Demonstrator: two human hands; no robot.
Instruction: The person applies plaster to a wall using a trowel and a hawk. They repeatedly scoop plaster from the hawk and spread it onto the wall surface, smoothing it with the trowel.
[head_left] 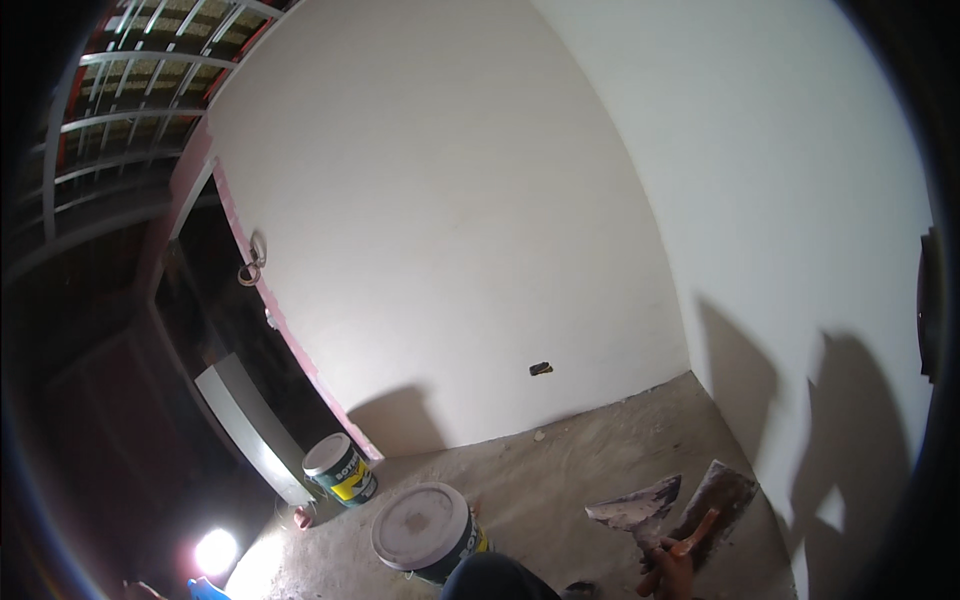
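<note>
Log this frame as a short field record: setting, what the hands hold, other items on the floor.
Setting: bare room corner, smooth white walls, rough concrete floor, dark doorway at left.
Hand in view: one hand at the lower edge grips two plastering tools; which hand it is cannot be told.
Tools: putty knife and trowel, both smeared with plaster.
Floor items: large lidded bucket; smaller bucket by the doorway; bright lamp at lower left.

We see the large bucket (pixel 425 530) on the floor (pixel 560 470) near us, the small bucket (pixel 340 468) behind it to the left, beside the doorway (pixel 230 340). To the right, a hand (pixel 668 570) holds two trowels (pixel 640 508) near the right wall (pixel 800 250). A lamp (pixel 215 550) sits far left.
</note>
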